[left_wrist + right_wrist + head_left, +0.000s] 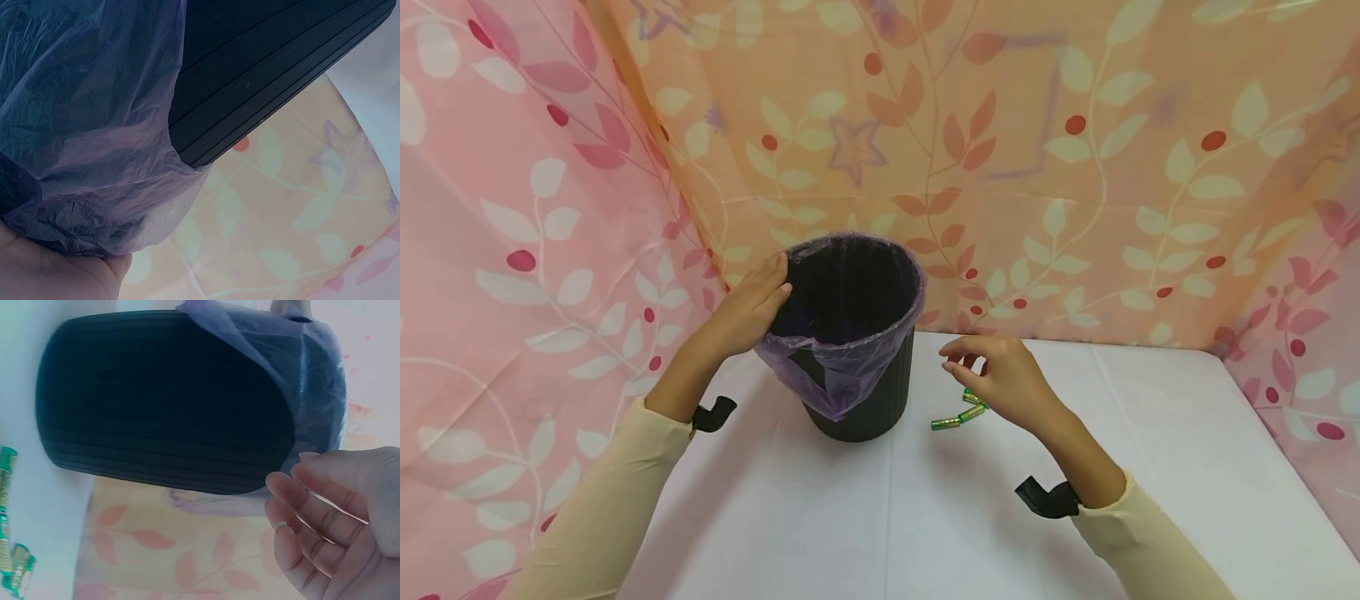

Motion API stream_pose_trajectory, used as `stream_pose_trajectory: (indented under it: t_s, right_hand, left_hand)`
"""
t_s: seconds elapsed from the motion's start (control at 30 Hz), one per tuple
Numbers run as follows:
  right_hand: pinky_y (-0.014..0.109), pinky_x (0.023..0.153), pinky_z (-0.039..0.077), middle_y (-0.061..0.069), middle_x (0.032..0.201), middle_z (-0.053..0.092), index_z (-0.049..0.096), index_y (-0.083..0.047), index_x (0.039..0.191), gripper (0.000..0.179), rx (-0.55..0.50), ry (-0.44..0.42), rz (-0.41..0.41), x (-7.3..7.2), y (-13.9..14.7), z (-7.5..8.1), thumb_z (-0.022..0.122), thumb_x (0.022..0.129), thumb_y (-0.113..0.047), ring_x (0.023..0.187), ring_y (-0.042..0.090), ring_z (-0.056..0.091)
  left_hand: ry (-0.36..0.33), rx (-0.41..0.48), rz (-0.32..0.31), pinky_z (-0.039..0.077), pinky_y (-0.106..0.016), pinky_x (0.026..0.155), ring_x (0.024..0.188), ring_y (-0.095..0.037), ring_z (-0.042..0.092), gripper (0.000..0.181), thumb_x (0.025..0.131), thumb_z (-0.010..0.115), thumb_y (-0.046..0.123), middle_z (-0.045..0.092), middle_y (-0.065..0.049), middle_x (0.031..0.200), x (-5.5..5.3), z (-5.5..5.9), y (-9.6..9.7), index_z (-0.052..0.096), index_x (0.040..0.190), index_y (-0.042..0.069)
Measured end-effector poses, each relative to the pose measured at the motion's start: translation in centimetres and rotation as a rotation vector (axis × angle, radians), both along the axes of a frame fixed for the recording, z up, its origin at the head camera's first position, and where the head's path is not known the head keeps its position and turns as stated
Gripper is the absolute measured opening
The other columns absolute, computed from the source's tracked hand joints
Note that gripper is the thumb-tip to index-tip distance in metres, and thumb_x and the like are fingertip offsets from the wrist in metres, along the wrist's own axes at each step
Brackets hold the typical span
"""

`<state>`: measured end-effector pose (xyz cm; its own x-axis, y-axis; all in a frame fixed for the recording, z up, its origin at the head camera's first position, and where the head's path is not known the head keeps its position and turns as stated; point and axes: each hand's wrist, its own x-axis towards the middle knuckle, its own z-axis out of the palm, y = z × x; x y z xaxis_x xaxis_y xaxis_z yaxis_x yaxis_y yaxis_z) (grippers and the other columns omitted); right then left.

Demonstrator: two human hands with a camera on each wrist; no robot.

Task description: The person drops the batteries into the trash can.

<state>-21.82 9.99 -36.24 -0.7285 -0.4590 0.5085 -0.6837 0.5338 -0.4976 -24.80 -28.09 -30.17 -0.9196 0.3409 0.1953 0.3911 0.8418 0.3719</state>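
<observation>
A black ribbed trash bin [891, 400] stands upright on the table, lined with a translucent purple bag [857, 375] folded over its rim. My left hand [748, 308] rests on the rim's left side with fingers extended. In the left wrist view, its palm [62, 275] lies against the bag. To the right of the bin, my right hand [1007, 383] hovers with loosely bent fingers, holding nothing; the right wrist view shows thumb and fingertips apart. Below it, several small green-and-gold batteries [946, 423] lie on the table, partly hidden by the hand.
The white-covered table [820, 533] extends in front and to the right. A patterned orange cloth [1037, 167] hangs behind, with a pink cloth [497, 333] on the left and another pink cloth [1311, 333] on the right.
</observation>
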Motion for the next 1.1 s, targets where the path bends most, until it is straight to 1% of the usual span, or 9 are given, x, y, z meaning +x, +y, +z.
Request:
stream_pose_trajectory:
  t_s: [0.17,0.37,0.53,0.7,0.87,0.97,1.1]
  right_hand:
    - [0.026,0.064,0.053,-0.008,0.091,0.075,0.079,-0.016,0.098,0.008,0.025,-0.070,-0.020,0.1,0.4,-1.7,0.077,0.091,-0.018,0.078,0.007,0.062]
    - [0.026,0.064,0.052,-0.009,0.091,0.075,0.080,-0.018,0.098,0.008,0.048,-0.116,-0.036,0.0,0.8,-3.6,0.077,0.090,-0.019,0.077,0.005,0.062]
    - [0.026,0.061,0.051,-0.010,0.091,0.075,0.080,-0.019,0.097,0.008,0.040,-0.164,-0.048,0.0,0.9,-5.0,0.078,0.089,-0.017,0.076,0.006,0.062]
    - [0.027,0.062,0.051,-0.012,0.086,0.073,0.080,-0.018,0.098,0.010,0.051,-0.211,-0.057,-0.3,1.0,-6.5,0.079,0.089,-0.015,0.077,0.008,0.062]
    - [0.027,0.063,0.049,-0.014,0.084,0.071,0.080,-0.018,0.098,0.011,0.067,-0.241,-0.055,-0.7,1.2,-8.2,0.079,0.088,-0.014,0.077,0.008,0.060]
    - [0.027,0.062,0.048,-0.013,0.084,0.072,0.080,-0.017,0.098,0.011,0.065,-0.248,-0.050,-0.8,1.2,-9.1,0.079,0.087,-0.013,0.076,0.008,0.060]
    - [0.030,0.066,0.048,-0.012,0.087,0.073,0.079,-0.018,0.097,0.012,0.090,-0.256,-0.053,-0.9,1.3,-10.2,0.079,0.086,-0.012,0.075,0.006,0.061]
  left_hand:
    - [0.006,-0.002,0.002,0.002,-0.048,0.126,0.156,-0.035,0.003,0.060,0.110,0.029,0.025,0.007,-0.023,0.167,0.1,0.0,0.0,0.013,0.157,-0.009]
    - [0.005,0.002,0.000,0.001,-0.047,0.126,0.155,-0.035,0.003,0.060,0.110,0.029,0.025,0.007,-0.024,0.167,0.0,0.0,0.0,0.013,0.157,-0.009]
    - [0.000,-0.001,0.003,0.001,-0.046,0.126,0.155,-0.036,0.003,0.060,0.110,0.029,0.025,0.006,-0.024,0.167,0.1,0.0,0.0,0.013,0.157,-0.009]
    - [-0.001,0.002,0.004,0.001,-0.046,0.126,0.155,-0.036,0.003,0.060,0.110,0.029,0.025,0.007,-0.024,0.166,0.0,-0.1,0.0,0.013,0.157,-0.009]
    - [0.002,0.007,0.007,0.001,-0.046,0.126,0.155,-0.036,0.004,0.060,0.110,0.030,0.025,0.007,-0.024,0.166,0.0,-0.1,0.0,0.014,0.157,-0.009]
    - [0.010,0.013,0.004,0.002,-0.047,0.126,0.155,-0.037,0.005,0.059,0.110,0.031,0.024,0.008,-0.024,0.166,0.1,0.0,0.0,0.014,0.157,-0.009]
    - [0.008,0.015,0.002,0.002,-0.047,0.126,0.155,-0.037,0.005,0.059,0.110,0.031,0.024,0.008,-0.025,0.166,0.2,0.0,0.0,0.015,0.156,-0.009]
